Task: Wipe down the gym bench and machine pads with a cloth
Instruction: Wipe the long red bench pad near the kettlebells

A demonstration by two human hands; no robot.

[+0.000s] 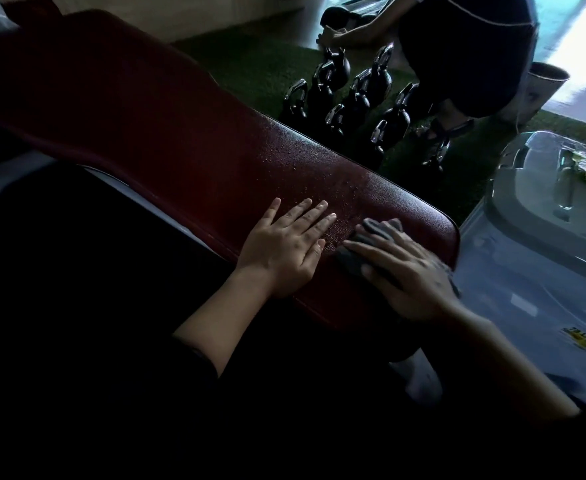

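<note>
L hand point(282, 252) lies flat, fingers straight, on the wet red bench point(167, 133) nr its end edge. R hand point(407, 273) presses a dark cloth point(371, 237) at the end corner, grip loose, fingers spread over it.

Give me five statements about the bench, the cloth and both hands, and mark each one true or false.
1. The right hand presses a dark cloth onto the bench pad. True.
2. The left hand grips a spray bottle. False: it lies flat on the pad with straight fingers and holds nothing.
3. Droplets show on the pad beyond the hands. True.
4. The kettlebells stand on top of the bench. False: they stand on the green turf beyond it.
5. The cloth lies at the far, narrow end of the pad. False: it is near the rounded end close to the clear plastic bin.
</note>
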